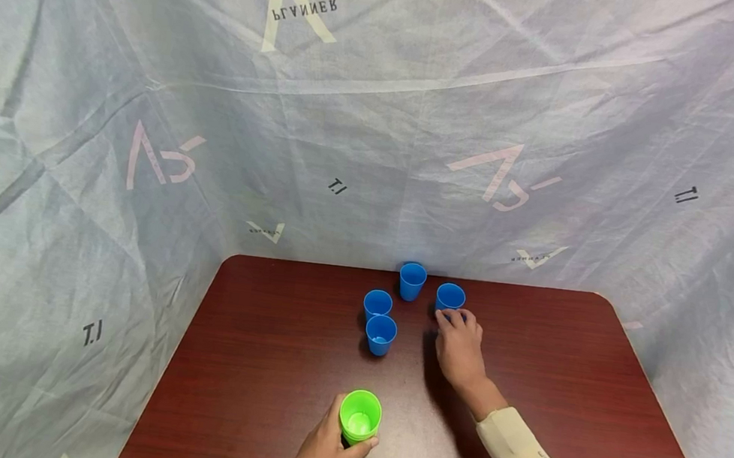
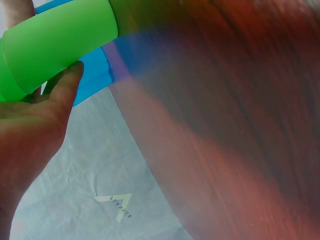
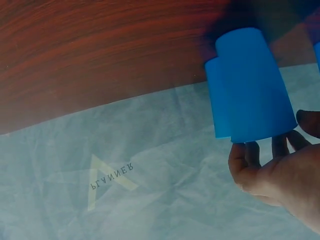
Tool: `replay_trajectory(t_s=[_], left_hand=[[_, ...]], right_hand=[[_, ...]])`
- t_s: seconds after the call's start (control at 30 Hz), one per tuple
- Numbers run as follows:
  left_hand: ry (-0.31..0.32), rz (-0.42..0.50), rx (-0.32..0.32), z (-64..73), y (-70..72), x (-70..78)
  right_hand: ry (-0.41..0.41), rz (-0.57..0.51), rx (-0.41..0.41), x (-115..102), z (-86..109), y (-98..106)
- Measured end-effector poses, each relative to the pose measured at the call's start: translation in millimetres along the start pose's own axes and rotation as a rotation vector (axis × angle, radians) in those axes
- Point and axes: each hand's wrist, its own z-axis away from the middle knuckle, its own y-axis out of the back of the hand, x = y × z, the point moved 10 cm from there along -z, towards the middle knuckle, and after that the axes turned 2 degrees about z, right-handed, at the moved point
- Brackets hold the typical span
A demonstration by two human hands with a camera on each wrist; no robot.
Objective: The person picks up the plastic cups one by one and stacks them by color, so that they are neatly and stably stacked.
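Note:
In the head view my left hand (image 1: 330, 445) grips a green cup (image 1: 360, 414) near the front; its doubled rim suggests more than one nested together. The green cup (image 2: 62, 42) also fills the top left of the left wrist view. My right hand (image 1: 462, 349) reaches to the rightmost blue cup (image 1: 451, 293) and holds it at its near rim. In the right wrist view that blue cup (image 3: 257, 90) has my fingers curled at its rim and the thumb at its side, with the fingertips partly hidden. Another blue cup shows behind it there.
Beside the back edge stands one blue cup (image 1: 411, 282). Two more, a blue cup (image 1: 377, 303) and a nearer blue cup (image 1: 380, 338), stand close together left of my right hand. Printed grey cloth (image 1: 376, 147) hangs behind and around the dark red table (image 1: 256, 367).

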Motion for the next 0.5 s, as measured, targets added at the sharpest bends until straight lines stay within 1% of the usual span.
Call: replay_trajectory(t_s=[0.1,0.3,0.43,0.5], left_hand=[[-0.001,0.003,0.000,-0.1,-0.5,0.4],[0.001,0.002,0.009,0.2,-0.5,-0.4],[0.001,-0.001,0.011,0.9,-0.1,-0.2],[0.013,0.002,0.005,1.4,0.1,-0.5]], right_hand=[[-0.008,-0.015,0.011,2.1,-0.1,2.0],[0.002,0.000,0.031,4.4,0.0,3.9],[0.000,-0.004,0.016,6.3,-1.3,2.4],[0.000,0.000,0.007,6.6,-1.4,1.5]])
